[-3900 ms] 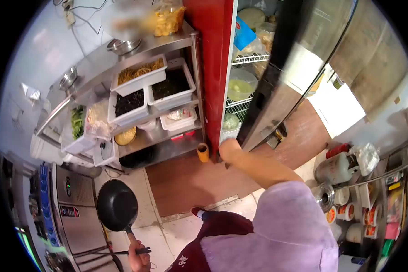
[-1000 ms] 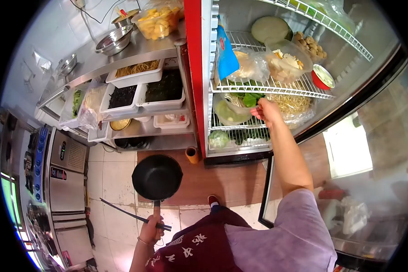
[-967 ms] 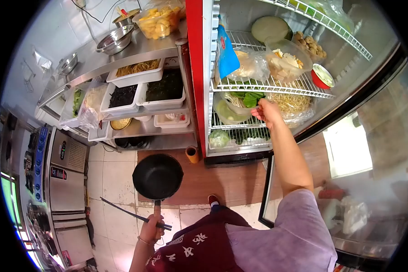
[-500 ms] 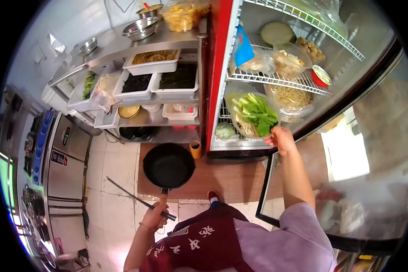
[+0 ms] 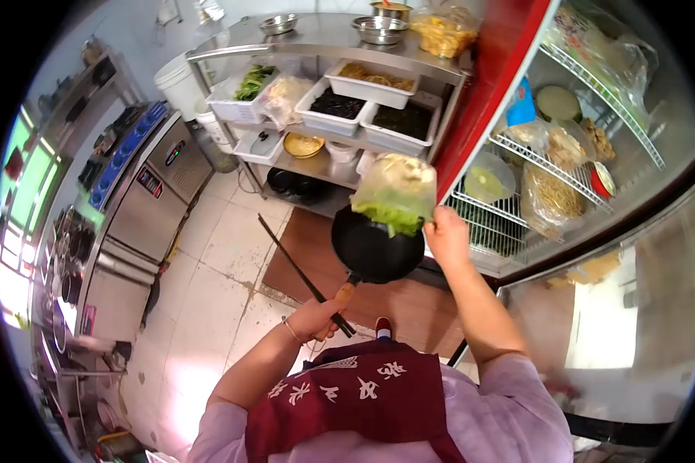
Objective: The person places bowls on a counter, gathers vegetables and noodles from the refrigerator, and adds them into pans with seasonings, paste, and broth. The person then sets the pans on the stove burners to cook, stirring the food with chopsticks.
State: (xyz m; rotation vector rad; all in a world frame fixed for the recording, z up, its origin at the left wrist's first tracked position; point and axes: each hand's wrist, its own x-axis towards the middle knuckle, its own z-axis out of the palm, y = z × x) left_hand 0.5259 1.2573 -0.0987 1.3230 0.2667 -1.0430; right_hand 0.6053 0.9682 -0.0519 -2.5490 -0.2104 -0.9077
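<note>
Green leaves (image 5: 384, 216) overhang the pan (image 5: 374, 258) the left hand (image 5: 318, 318) clasps, beside the right hand (image 5: 446, 231) apparently pinching their container (image 5: 398, 181).

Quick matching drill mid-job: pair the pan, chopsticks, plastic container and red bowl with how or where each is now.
1 pan
2 chopsticks
3 plastic container
4 red bowl

A on a wire fridge shelf
B thin, crossing the left hand
C black, below the leafy greens
D tilted, held by the right hand

Pairs: 1-C, 2-B, 3-D, 4-A
</note>
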